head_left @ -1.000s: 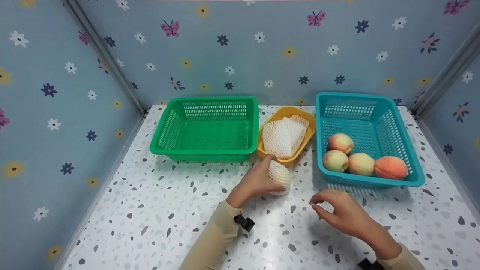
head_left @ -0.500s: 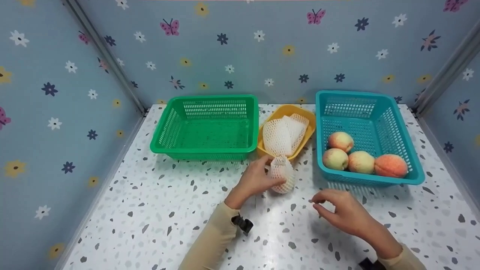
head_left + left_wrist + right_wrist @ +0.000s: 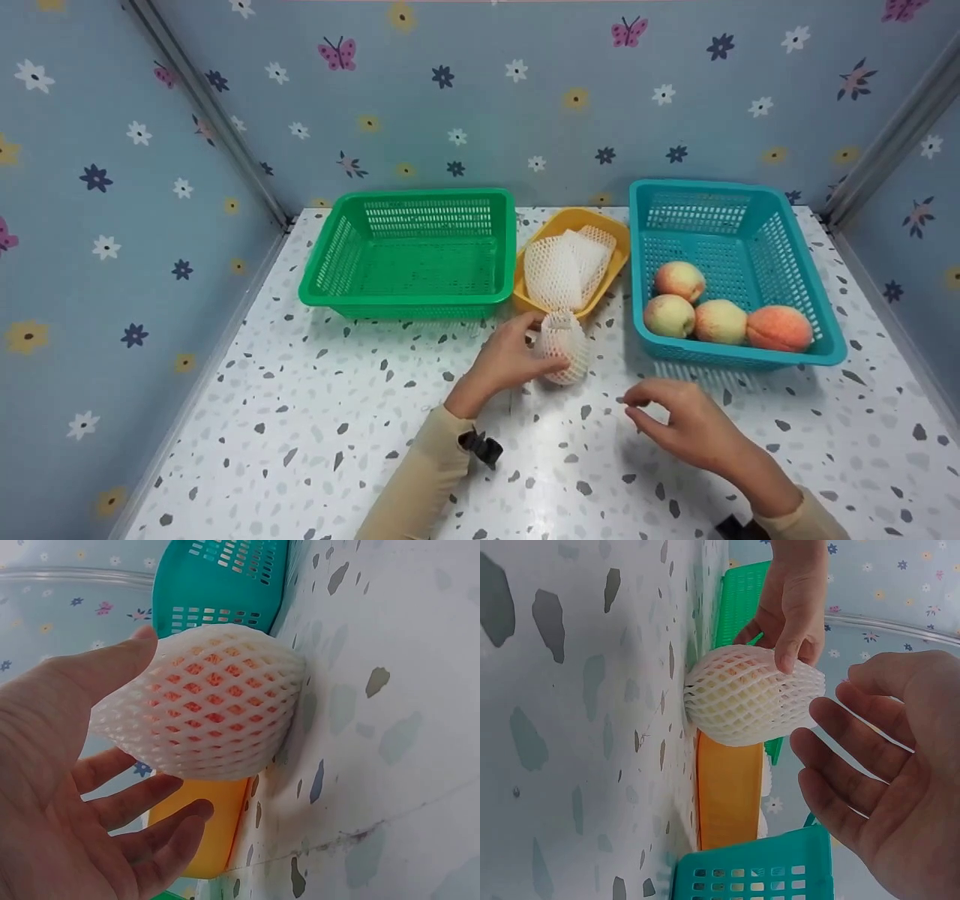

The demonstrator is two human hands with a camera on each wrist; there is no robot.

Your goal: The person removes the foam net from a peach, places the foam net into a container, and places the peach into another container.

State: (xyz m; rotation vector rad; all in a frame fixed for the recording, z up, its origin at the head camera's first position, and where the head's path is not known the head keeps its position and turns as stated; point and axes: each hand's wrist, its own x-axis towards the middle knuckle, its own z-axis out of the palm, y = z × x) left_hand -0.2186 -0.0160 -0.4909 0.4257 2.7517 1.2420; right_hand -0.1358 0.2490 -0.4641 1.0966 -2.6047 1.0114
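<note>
A peach in a white foam net [image 3: 564, 352] stands on the speckled table, the gathered end of the net upward. My left hand [image 3: 506, 360] holds it from the left, with the thumb [image 3: 124, 664] against the net and the index finger partly hidden behind it. The other left fingers are loosely bent beside the net. To the right, my right hand [image 3: 686, 424] hovers apart from the peach, its fingers loosely curled around nothing. Through the net's mesh [image 3: 217, 697], reddish-orange skin shows in the left wrist view.
Behind the peach, a yellow tray [image 3: 574, 219] holds several flat white foam nets [image 3: 559, 270]. A green basket [image 3: 409, 301] stands left of it. The blue basket [image 3: 750, 356] on the right contains several peaches [image 3: 720, 322]. Patterned walls [image 3: 480, 97] enclose the table.
The netted peach has tipped upright in my left hand, its net's gathered end now showing on top. It shifted slightly right. My right hand has stayed nearly still.
</note>
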